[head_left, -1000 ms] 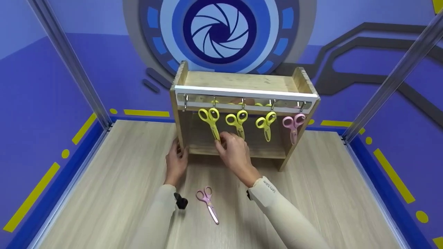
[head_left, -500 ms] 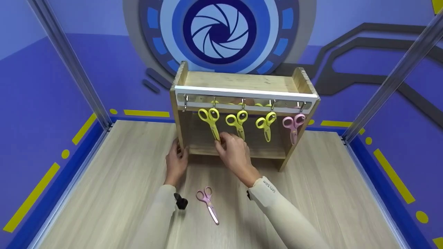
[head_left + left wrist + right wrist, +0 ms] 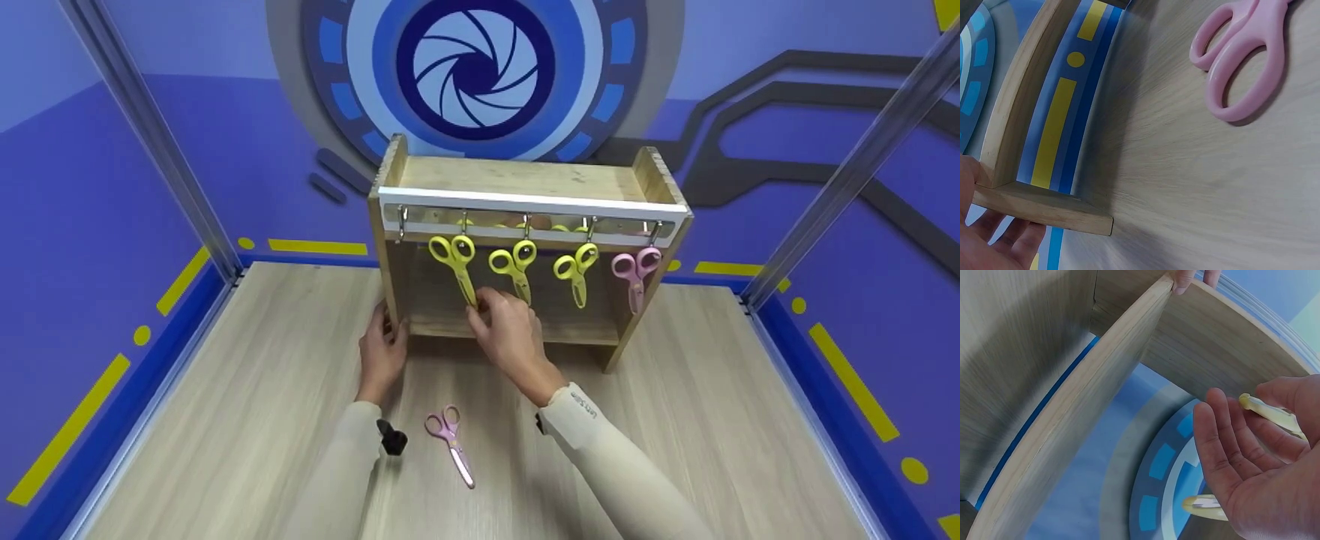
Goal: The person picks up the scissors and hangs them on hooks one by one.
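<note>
In the head view a wooden shelf (image 3: pixel 525 174) stands on the table. Three yellow scissors and one pink pair hang from hooks along its white front rail (image 3: pixel 525 201). My right hand (image 3: pixel 511 330) pinches the blade end of the leftmost yellow scissors (image 3: pixel 454 259) between thumb and forefinger; the right wrist view shows the yellow tip (image 3: pixel 1266 410) there, the other fingers extended. My left hand (image 3: pixel 382 352) grips the shelf's left side panel low down, thumb in front and fingers behind, as the left wrist view shows on the wooden edge (image 3: pixel 1044 214).
Loose pink scissors (image 3: pixel 450 442) lie on the table in front of the shelf, between my forearms. The middle yellow scissors (image 3: pixel 514 262), right yellow scissors (image 3: pixel 577 268) and pink scissors (image 3: pixel 637 271) hang to the right. Blue walls (image 3: pixel 187 150) enclose the table.
</note>
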Demonstrator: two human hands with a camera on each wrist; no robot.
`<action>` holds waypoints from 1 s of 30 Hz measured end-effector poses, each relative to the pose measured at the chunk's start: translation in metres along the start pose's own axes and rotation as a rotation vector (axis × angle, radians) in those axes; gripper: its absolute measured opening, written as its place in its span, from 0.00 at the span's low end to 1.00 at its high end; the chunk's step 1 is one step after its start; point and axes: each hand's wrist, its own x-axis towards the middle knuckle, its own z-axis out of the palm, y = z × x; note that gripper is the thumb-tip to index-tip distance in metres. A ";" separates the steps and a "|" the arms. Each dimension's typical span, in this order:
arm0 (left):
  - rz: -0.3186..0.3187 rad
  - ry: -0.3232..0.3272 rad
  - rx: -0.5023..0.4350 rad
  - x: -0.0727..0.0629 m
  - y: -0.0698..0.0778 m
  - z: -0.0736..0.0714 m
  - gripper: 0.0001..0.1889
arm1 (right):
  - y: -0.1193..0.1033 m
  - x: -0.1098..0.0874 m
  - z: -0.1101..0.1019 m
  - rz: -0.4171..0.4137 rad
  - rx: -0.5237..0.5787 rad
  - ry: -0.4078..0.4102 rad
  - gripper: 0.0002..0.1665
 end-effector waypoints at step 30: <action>-0.010 0.003 0.001 -0.001 -0.001 0.000 0.27 | 0.023 -0.070 0.013 -0.091 0.054 0.093 0.12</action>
